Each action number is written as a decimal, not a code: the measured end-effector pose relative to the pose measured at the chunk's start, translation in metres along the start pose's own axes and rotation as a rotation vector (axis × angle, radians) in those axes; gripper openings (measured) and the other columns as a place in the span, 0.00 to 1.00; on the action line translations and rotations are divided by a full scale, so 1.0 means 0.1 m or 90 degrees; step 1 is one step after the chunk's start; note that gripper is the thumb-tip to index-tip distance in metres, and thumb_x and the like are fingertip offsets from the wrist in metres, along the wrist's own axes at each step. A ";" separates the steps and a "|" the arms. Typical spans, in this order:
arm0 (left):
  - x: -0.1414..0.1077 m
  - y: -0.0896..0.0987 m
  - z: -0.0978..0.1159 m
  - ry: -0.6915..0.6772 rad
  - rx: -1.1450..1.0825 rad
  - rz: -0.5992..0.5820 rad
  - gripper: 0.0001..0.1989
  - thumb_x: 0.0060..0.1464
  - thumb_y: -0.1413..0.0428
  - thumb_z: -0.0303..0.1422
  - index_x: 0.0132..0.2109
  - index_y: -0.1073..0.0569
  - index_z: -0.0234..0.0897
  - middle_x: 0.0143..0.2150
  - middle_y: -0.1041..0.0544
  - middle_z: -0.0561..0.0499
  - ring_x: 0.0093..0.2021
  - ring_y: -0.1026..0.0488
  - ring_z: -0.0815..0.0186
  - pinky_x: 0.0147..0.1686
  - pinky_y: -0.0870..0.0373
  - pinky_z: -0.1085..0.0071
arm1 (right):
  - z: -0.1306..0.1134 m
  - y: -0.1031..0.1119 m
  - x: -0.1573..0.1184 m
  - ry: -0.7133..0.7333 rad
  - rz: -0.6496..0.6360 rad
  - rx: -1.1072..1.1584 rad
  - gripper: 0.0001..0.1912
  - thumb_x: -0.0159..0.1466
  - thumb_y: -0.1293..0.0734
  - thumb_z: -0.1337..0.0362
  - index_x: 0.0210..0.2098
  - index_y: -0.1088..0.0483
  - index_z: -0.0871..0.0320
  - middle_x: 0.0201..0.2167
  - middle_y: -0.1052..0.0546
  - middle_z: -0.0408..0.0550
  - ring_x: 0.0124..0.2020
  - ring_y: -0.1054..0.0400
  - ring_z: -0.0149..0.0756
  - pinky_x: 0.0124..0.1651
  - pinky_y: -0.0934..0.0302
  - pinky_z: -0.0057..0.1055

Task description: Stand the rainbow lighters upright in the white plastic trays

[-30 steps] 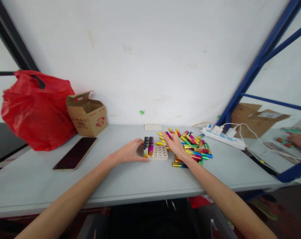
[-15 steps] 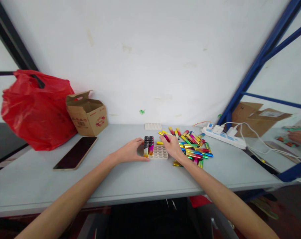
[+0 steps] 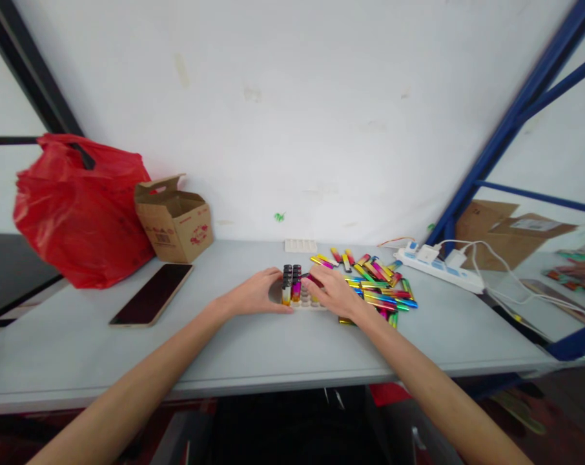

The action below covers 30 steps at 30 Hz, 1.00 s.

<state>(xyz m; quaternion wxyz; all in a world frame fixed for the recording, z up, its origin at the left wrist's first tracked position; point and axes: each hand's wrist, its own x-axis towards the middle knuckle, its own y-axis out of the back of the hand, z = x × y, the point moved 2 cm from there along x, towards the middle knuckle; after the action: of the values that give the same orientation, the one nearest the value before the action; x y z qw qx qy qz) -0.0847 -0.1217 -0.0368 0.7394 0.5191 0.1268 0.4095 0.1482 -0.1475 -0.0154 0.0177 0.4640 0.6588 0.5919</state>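
Note:
A pale tray (image 3: pixel 308 306) with round holes lies on the table, two rows of upright lighters (image 3: pixel 291 284) with black tops filling its left side. My left hand (image 3: pixel 261 292) rests at the tray's left edge, thumb and fingers spread around the corner and holding the tray steady. Over the tray's right part, my right hand (image 3: pixel 332 290) is closed on a dark red lighter (image 3: pixel 312 280), tilted beside the second row. Right of that hand lies a loose pile of colourful metallic lighters (image 3: pixel 382 294).
A second white tray (image 3: pixel 301 245) lies near the wall. On the left are a phone (image 3: pixel 153 295), a cardboard box (image 3: pixel 176 223) and a red bag (image 3: pixel 84 210). A power strip (image 3: pixel 440 268) sits at the right; another person's hand (image 3: pixel 583 272) shows at the far right.
My right hand has moved left from the pile's edge to over the tray with the lighter. My left hand stays at the tray. The view has shifted slightly.

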 end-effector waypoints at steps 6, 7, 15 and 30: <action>0.00 0.02 0.04 0.005 -0.007 -0.002 0.38 0.46 0.33 0.59 0.56 0.25 0.39 0.57 0.23 0.41 0.56 0.25 0.46 0.58 0.29 0.54 | -0.02 -0.06 -0.02 -0.055 -0.059 0.102 0.22 0.76 0.40 0.47 0.32 0.33 0.55 0.25 0.27 0.42 0.27 0.35 0.34 0.33 0.46 0.30; 0.00 0.03 0.05 0.007 -0.006 -0.001 0.38 0.46 0.33 0.60 0.56 0.25 0.39 0.57 0.23 0.41 0.56 0.25 0.47 0.58 0.29 0.54 | -0.01 -0.08 -0.02 -0.056 -0.070 0.103 0.22 0.76 0.40 0.47 0.33 0.32 0.55 0.26 0.25 0.43 0.28 0.33 0.34 0.34 0.45 0.29; 0.00 0.04 0.06 -0.002 0.002 0.000 0.36 0.46 0.33 0.60 0.54 0.25 0.39 0.56 0.22 0.41 0.56 0.24 0.46 0.57 0.28 0.54 | -0.02 -0.19 -0.02 -0.005 -0.091 -0.023 0.18 0.73 0.33 0.49 0.36 0.26 0.57 0.32 0.23 0.48 0.32 0.32 0.36 0.36 0.44 0.30; -0.03 0.07 0.02 0.021 0.040 -0.016 0.40 0.47 0.34 0.60 0.58 0.25 0.37 0.64 0.25 0.38 0.62 0.26 0.43 0.64 0.30 0.55 | 0.80 0.25 -0.14 -0.343 -0.077 -0.322 0.16 0.76 0.41 0.62 0.55 0.26 0.61 0.53 0.23 0.62 0.55 0.29 0.49 0.59 0.40 0.40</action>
<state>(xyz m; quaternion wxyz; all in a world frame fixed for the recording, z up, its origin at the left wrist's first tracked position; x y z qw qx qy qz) -0.0885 -0.1238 -0.0307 0.7255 0.5339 0.1582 0.4045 0.2166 -0.0983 -0.0262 0.3395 0.5439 0.4896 0.5909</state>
